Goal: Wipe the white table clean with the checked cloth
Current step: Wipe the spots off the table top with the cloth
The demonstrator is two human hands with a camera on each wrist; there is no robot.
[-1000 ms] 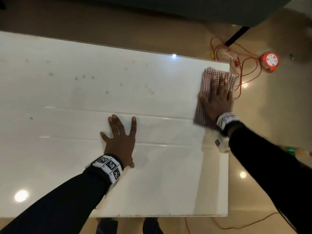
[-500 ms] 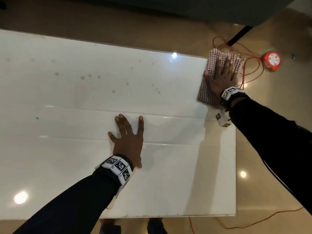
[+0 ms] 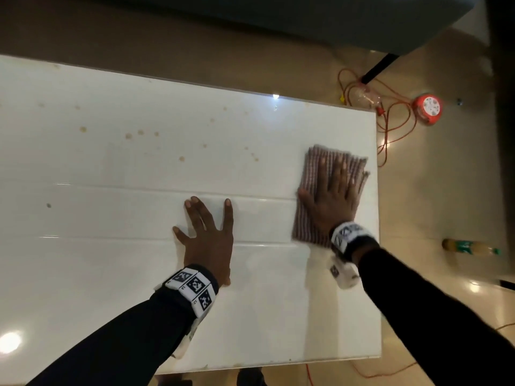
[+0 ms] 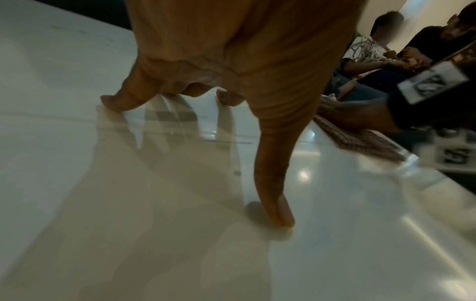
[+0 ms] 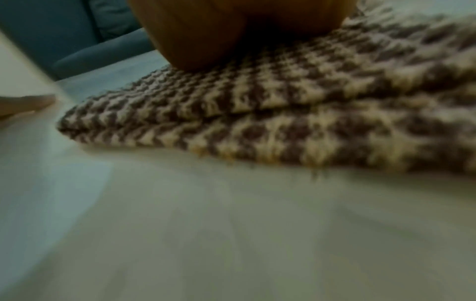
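The right hand (image 3: 333, 199) lay flat on the checked cloth (image 3: 315, 176), with straight, spread fingers pressing it onto the white bench (image 3: 125, 288). The cloth was folded and sat near the right edge of the bench, about halfway between the far and the near side. In the right wrist view the cloth (image 5: 296, 114) showed two layers under the palm. The left hand (image 3: 207, 238) rested on the bare bench to the left of the cloth, apart from it, fingers straight and spread, holding nothing; its fingertips (image 4: 280, 215) touched the surface. Small brown spots (image 3: 128, 135) were on the far part of the bench. On the floor lay an orange cable (image 3: 390, 126), a red round object (image 3: 427, 109) and a bottle (image 3: 471, 247).
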